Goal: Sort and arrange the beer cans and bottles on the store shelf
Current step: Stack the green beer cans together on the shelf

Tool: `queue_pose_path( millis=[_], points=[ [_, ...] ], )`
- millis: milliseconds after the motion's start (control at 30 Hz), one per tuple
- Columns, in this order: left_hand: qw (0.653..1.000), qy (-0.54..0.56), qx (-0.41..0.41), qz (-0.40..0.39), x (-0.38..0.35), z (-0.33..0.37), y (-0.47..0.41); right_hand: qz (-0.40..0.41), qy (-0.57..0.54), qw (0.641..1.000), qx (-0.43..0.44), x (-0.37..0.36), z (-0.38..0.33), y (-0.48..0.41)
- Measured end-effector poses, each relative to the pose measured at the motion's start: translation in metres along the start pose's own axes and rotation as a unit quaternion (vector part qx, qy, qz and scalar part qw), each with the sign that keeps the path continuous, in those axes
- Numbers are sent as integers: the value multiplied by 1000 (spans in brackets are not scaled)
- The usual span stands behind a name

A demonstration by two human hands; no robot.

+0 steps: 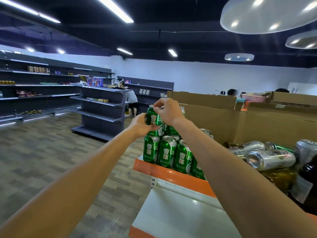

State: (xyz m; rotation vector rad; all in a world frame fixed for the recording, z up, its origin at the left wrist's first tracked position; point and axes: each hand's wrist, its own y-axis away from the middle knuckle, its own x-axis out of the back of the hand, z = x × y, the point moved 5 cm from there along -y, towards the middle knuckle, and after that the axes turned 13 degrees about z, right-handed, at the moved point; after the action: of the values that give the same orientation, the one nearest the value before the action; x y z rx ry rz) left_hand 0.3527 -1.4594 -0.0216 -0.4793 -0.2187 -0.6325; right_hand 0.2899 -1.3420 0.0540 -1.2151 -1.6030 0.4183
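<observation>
As left hand (140, 125) and right hand (167, 109) hold 1 can (153, 117), stacks (167, 152) fill shelf (171, 174).

Left forearm (82, 174), right forearm (228, 169) bare; left hand (139, 125), right hand (167, 109) bare.

Brown cardboard boxes (214, 121) at right; a grey shelf unit (103, 103) on the patterned floor (42, 160), a person (133, 100) beside it
</observation>
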Motion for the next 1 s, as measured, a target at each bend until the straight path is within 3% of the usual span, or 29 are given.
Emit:
queue_pose_path(
  millis=[267,500,567,733,800,1000],
  points=[
    [999,-29,-33,-5,0,6,6,24,6,1000,14,-2,-3,7],
    [995,-89,-46,-17,7,22,14,-2,46,999,2,10,-9,10],
    [994,-89,-61,23,11,34,18,16,67,998,6,19,-6,15],
    [961,-74,-223,149,19,96,42,71,101,991,-43,61,21,24],
    [955,-67,-259,131,5,116,51,79,130,986,-68,81,37,29],
    [957,-100,-271,-24,-79,137,79,33,201,969,-137,146,92,55]
  ],
)
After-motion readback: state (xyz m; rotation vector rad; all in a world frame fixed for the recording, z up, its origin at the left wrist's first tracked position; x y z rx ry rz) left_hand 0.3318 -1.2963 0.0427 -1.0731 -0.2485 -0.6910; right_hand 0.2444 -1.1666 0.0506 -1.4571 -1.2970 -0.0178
